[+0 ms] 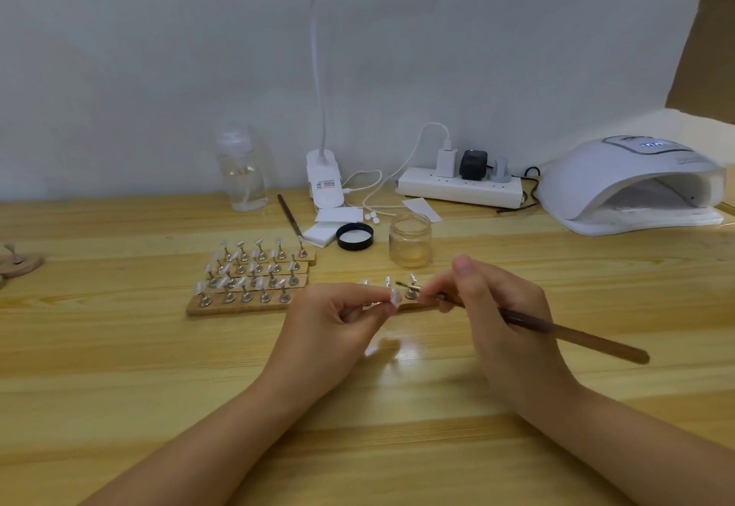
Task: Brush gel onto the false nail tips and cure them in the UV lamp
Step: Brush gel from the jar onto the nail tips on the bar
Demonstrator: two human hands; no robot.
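nail tip [395, 296] | pinched in left hand [334, 320] fingers | brush [557, 328] alongside

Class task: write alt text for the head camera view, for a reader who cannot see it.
A person's left hand pinches a false nail tip while the right hand holds a brush to it, above a wooden table. Behind stand rows of nail tips on stands, an open jar and a UV lamp.

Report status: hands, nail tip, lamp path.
Left hand pinching nail tip. Right hand holding brush, bristles at tip. UV lamp open at right, path unobstructed.
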